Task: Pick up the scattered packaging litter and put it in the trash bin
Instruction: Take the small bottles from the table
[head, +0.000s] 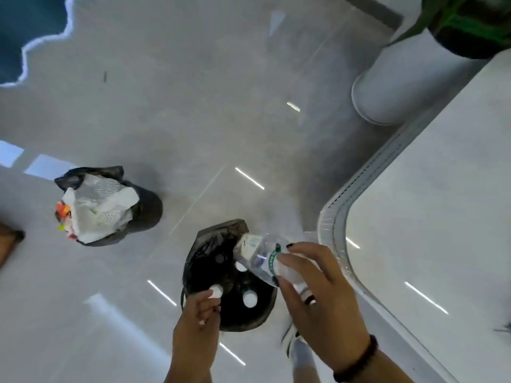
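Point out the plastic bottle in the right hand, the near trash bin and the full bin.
plastic bottle (265, 261): head view, its clear middle.
near trash bin (213, 239): head view, its far liner rim.
full bin (149, 208): head view, its dark side wall.

Even, cool indoor light fills the view, moderately bright. The glossy grey floor (210, 128) mirrors ceiling lamps as short white streaks and pale window patches at the left. Shadows are soft and faint beside the two bins. Motion blur softens the whole picture, most on the near hands. The white table (442, 189) edge at the right bows from wide-angle distortion.
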`<state>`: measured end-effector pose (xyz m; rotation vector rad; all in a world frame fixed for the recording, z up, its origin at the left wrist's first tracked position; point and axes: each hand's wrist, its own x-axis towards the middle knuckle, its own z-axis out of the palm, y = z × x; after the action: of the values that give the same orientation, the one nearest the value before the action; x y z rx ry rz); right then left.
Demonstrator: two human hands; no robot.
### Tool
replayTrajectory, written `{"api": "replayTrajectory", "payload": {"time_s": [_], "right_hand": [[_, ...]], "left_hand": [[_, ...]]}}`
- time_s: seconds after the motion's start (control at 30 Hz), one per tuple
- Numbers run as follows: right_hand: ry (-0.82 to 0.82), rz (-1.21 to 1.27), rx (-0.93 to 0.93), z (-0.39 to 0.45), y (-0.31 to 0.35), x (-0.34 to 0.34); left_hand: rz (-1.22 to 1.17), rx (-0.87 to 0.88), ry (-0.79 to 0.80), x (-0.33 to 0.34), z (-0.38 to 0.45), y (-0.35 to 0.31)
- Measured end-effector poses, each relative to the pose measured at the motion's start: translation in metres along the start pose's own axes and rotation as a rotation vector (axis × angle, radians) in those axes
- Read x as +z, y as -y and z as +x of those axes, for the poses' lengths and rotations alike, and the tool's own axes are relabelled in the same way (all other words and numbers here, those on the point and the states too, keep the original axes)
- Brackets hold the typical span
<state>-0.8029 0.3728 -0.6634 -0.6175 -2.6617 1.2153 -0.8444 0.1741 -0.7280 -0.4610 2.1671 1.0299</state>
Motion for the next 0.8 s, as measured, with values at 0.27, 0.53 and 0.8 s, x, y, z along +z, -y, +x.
{"api": "replayTrajectory", "payload": {"time_s": [0.27,0.53,0.8], "right_hand": [[0.264,0.084,0.303,0.022,0.008,0.163],[0.245,0.156,0.489,0.004,-0.002,0.197],[0.047,0.368,0.816,-0.018,-0.042,0.187]], "left_hand": [[-0.038,-0.176,-0.050,-0.054,0.073,0.046],[-0.061,-0.325,-0.012,-0.070,0.082,0.074],[-0.126,-0.348,0.049,-0.055,0.109,0.061]]}}
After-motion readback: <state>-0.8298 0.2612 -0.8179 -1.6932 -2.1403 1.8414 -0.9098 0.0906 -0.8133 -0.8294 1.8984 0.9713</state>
